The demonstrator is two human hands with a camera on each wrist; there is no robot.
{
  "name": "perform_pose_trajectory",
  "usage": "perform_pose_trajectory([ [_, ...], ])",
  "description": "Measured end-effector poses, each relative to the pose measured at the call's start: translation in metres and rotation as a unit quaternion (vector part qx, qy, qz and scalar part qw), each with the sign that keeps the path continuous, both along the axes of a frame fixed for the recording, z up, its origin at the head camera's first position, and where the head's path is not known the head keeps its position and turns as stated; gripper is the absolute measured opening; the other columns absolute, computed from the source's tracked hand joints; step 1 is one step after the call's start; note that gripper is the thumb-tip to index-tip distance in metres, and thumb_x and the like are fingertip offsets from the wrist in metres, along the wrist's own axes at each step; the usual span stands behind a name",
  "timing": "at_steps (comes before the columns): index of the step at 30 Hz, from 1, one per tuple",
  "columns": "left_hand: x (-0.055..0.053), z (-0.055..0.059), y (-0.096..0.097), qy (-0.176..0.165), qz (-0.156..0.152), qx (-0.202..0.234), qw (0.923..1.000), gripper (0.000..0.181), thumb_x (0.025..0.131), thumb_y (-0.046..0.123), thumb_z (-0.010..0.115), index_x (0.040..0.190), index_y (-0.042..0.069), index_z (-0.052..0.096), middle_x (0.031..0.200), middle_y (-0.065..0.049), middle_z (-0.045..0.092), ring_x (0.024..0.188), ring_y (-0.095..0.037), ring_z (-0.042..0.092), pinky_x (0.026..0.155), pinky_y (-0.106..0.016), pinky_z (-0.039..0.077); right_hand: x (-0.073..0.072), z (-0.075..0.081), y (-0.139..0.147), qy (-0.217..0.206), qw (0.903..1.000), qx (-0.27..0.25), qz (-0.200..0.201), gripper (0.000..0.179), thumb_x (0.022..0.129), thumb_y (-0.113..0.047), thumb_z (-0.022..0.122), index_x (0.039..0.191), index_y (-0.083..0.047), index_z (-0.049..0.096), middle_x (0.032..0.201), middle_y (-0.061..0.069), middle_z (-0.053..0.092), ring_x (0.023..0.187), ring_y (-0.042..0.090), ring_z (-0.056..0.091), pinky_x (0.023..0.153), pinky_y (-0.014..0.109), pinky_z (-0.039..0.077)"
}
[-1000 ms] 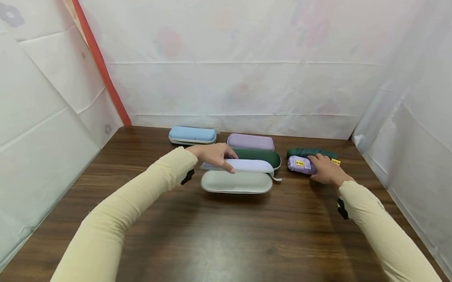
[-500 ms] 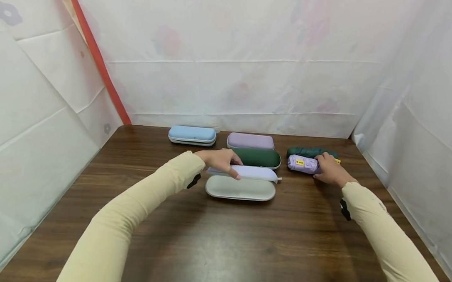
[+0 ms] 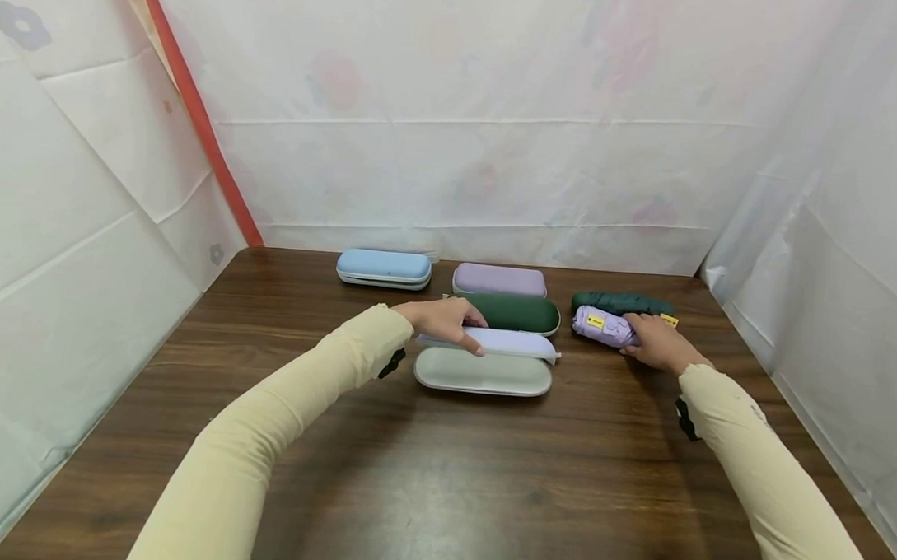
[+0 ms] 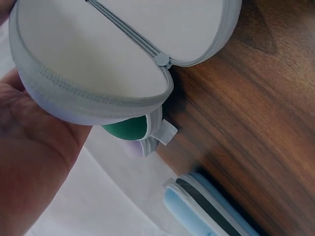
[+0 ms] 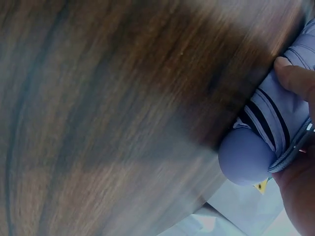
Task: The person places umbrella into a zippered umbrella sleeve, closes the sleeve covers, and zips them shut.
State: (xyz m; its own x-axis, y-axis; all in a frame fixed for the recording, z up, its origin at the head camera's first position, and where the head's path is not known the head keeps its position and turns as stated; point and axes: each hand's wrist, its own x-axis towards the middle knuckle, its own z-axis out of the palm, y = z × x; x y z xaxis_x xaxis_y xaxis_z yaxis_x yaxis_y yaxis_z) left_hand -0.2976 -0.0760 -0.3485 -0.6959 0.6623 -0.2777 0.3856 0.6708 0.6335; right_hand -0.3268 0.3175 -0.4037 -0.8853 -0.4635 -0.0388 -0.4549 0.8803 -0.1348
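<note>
In the head view my left hand [image 3: 447, 319] holds the raised lid [image 3: 516, 342] of a pale lavender zip case, thumb at the front and fingers behind. The case's light inner half [image 3: 482, 372] lies spread toward me. The left wrist view shows its bare white inside [image 4: 93, 54] and the zipper slider [image 4: 162, 60] at the end of the hinge. At the right, my right hand [image 3: 661, 343] grips a folded lilac umbrella [image 3: 603, 327] by its right end. Its rounded end [image 5: 246, 156] shows in the right wrist view.
Just behind the open case are a dark green case [image 3: 517, 314] and a purple case [image 3: 500, 280]. A light blue case [image 3: 385, 266] lies at the back left. Behind the lilac umbrella rests a dark green folded umbrella [image 3: 618, 302]. White sheeting [image 3: 459, 181] walls the brown table [image 3: 427, 477].
The left hand has shifted right and a little nearer with the open case. The right hand has slid slightly right, and the lilac umbrella now lies more slanted, its right end nearer.
</note>
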Motion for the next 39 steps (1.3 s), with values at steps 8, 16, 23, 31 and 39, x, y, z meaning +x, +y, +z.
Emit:
perform_pose_trajectory([
  [8,-0.003,-0.005,0.002,0.020,-0.004,0.018,0.9996,0.054,0.084,0.029,0.073,0.128,0.002,0.058,0.123,-0.005,0.061,0.110,-0.013,0.055,0.093,-0.028,0.043,0.002,0.004,0.003,0.029,0.9994,-0.011,0.012,0.052,0.079,-0.005,0.073,0.119,0.018,0.050,0.110,0.032,0.054,0.102,0.045,0.054,0.088,0.057,0.042],
  [16,-0.004,-0.008,0.003,0.012,0.000,0.041,0.9991,0.056,0.083,0.030,0.074,0.129,0.001,0.058,0.123,-0.006,0.061,0.110,-0.014,0.056,0.092,-0.029,0.044,0.007,0.002,0.009,0.047,0.9984,-0.015,0.029,0.048,0.076,-0.003,0.075,0.113,0.017,0.054,0.103,0.027,0.054,0.094,0.040,0.056,0.083,0.054,0.044],
  [23,-0.006,-0.011,0.006,0.005,0.004,0.055,0.9985,0.057,0.084,0.031,0.073,0.129,0.000,0.058,0.123,-0.006,0.061,0.109,-0.013,0.057,0.091,-0.029,0.045,0.014,0.006,0.010,0.058,0.9970,-0.022,0.047,0.047,0.074,-0.004,0.077,0.111,0.016,0.056,0.099,0.024,0.055,0.091,0.038,0.057,0.080,0.052,0.045],
  [31,-0.009,-0.012,0.003,0.005,0.022,0.047,0.9986,0.057,0.084,0.033,0.072,0.129,0.002,0.058,0.121,-0.004,0.061,0.108,-0.013,0.056,0.090,-0.030,0.045,0.021,0.012,0.001,0.052,0.9968,-0.024,0.056,0.045,0.076,-0.005,0.077,0.112,0.013,0.058,0.102,0.022,0.055,0.092,0.036,0.057,0.081,0.051,0.046],
  [39,-0.011,-0.012,0.000,-0.008,0.046,0.051,0.9976,0.057,0.083,0.033,0.073,0.128,0.002,0.058,0.120,-0.004,0.062,0.109,-0.014,0.056,0.092,-0.031,0.045,0.032,0.017,-0.009,0.050,0.9955,-0.033,0.073,0.044,0.076,-0.003,0.077,0.113,0.010,0.058,0.102,0.017,0.055,0.090,0.031,0.057,0.079,0.049,0.046],
])
